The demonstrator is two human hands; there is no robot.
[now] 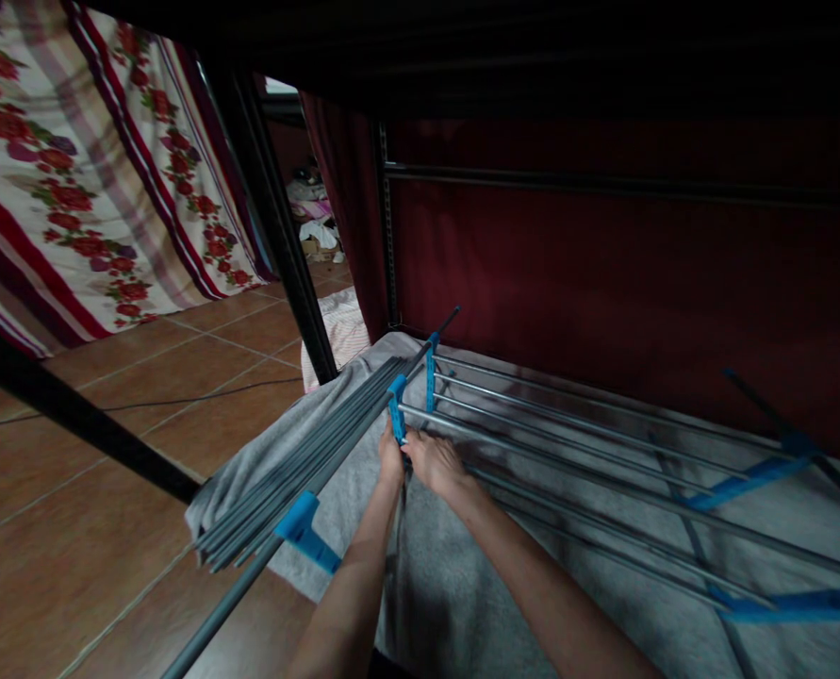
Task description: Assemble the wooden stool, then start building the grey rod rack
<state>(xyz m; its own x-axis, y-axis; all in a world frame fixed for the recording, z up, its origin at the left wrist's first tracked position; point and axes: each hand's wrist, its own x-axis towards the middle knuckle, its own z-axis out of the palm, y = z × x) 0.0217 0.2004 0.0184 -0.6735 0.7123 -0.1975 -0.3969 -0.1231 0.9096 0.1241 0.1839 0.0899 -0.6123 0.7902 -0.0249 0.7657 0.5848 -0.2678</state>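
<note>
Both hands meet at a blue plastic bracket (397, 407) on a long grey pole (335, 462). My left hand (391, 457) is closed round the bracket's lower end. My right hand (430, 460) pinches a thin metal rod end against that bracket from the right. Several metal rods (568, 443) run rightward to blue brackets (751, 476) on the far side. Another blue bracket (432, 372) sits further up the pole, and one more (307, 533) is nearer, with no rod in it. A bundle of loose grey rods (299, 462) lies left of the pole.
A grey blanket (448, 585) lies under the rods. Black metal posts (278, 207) stand at the left, with a dark red cloth (603, 283) behind. Beyond are a tiled floor (143, 471) with a thin cable, a floral curtain (73, 170) and piled items (321, 231).
</note>
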